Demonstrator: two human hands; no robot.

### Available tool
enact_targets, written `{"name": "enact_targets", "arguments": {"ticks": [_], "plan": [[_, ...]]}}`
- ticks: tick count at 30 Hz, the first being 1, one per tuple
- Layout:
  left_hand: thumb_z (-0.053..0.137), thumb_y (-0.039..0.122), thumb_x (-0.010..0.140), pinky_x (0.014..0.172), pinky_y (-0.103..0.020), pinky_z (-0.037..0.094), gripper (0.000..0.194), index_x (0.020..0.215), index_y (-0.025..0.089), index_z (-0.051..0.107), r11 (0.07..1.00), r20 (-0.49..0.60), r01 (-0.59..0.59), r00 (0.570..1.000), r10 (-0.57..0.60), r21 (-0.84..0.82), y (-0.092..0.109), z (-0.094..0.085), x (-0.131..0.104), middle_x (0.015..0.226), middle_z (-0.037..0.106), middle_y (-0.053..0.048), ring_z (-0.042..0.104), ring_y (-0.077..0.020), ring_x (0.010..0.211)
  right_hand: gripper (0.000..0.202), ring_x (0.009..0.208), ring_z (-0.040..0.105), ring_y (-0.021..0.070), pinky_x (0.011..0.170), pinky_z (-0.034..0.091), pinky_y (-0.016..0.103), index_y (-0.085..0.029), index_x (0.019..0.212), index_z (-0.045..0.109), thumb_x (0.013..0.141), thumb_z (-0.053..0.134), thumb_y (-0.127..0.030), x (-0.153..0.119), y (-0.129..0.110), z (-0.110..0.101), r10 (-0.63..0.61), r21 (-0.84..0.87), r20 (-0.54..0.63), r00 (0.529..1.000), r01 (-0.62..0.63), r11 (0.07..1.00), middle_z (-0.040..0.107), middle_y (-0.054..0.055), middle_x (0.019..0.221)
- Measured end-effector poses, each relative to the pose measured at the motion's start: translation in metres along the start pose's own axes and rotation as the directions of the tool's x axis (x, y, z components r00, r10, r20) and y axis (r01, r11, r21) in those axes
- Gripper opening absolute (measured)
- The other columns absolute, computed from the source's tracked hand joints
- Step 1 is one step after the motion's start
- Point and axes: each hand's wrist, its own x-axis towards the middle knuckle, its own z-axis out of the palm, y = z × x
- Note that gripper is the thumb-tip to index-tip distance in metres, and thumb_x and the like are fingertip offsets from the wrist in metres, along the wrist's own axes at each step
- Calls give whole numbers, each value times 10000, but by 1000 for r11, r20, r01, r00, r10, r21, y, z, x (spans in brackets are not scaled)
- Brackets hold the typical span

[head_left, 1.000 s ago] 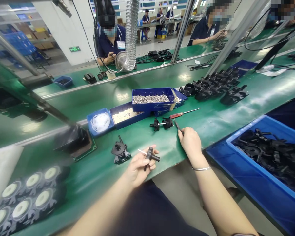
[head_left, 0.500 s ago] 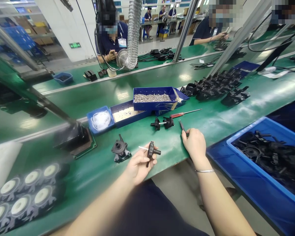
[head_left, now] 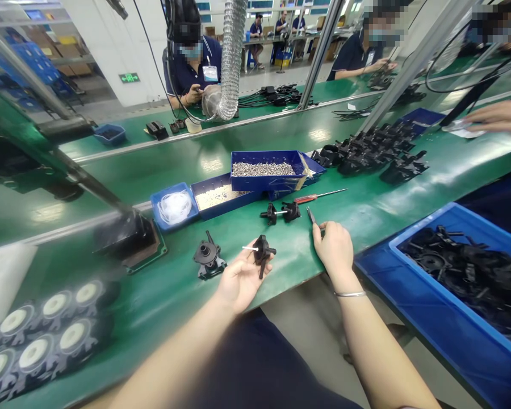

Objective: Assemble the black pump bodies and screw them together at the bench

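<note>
The left hand [head_left: 241, 282] pinched the black plastic part [head_left: 262, 251] between thumb and fingers, above the bench [head_left: 153, 315] near its front edge; the white pin [head_left: 250, 248] pointed left. Within the last half second, the part had been turned, bringing more of its face into view; this probably made the pin side easier to reach. The right hand [head_left: 336, 248] pinched the tweezers [head_left: 310, 215], tips slightly apart and clear of the part. A co-worker's hand [head_left: 500, 118] had entered at far right
</note>
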Motion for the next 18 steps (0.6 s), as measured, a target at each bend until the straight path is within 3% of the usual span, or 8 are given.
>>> {"name": "enact_targets", "arguments": {"ticks": [4, 7, 10, 15, 18], "plan": [[558, 33, 633, 1081, -355, 442, 801, 1384, 271, 412, 983, -110, -150, 981, 161, 102, -5, 0, 15, 1497, 439, -43, 540, -212, 1291, 281, 780, 540, 261, 708, 369, 355, -158, 908, 577, 982, 414, -374, 1, -1, -2, -2, 23, 7, 1000, 2, 1000, 621, 134, 848], [579, 21, 630, 1109, -298, 408, 957, 1459, 370, 252, 961, -151, -195, 962, 226, 196, -9, -3, 30, 1634, 189, 8, 447, -185, 1388, 269, 786, 544, 263, 716, 378, 358, -161, 891, 578, 976, 424, -364, 1, -1, -2, -4, 39, 10, 1000, 4, 999, 622, 132, 838], [598, 12, 646, 1128, -296, 376, 1014, 1466, 438, 179, 949, -144, -215, 957, 252, 232, -11, -5, 37, 1662, 29, 43, 374, -203, 1441, 259, 792, 546, 262, 723, 385, 356, -165, 883, 574, 973, 427, -359, 1, -1, -2, -4, 53, 6, 1000, 4, 999, 620, 128, 832], [609, -4, 675, 1178, -311, 288, 951, 1412, 477, 250, 928, -118, -212, 959, 257, 306, -19, -7, 26, 1652, -75, 92, 260, -215, 1493, 239, 786, 546, 257, 732, 400, 361, -169, 882, 567, 966, 436, -350, 1, 0, -2, -1, 89, -20, 1000, 3, 996, 616, 123, 832], [627, 16, 696, 1217, -385, 218, 854, 1387, 411, 318, 879, -60, -151, 978, 199, 453, -23, -7, 4, 1640, 72, 27, 251, -242, 1496, 219, 788, 546, 257, 750, 416, 369, -175, 882, 563, 960, 446, -343, 1, 0, -4, 3, 140, -54, 999, 4, 990, 611, 114, 825]]}}
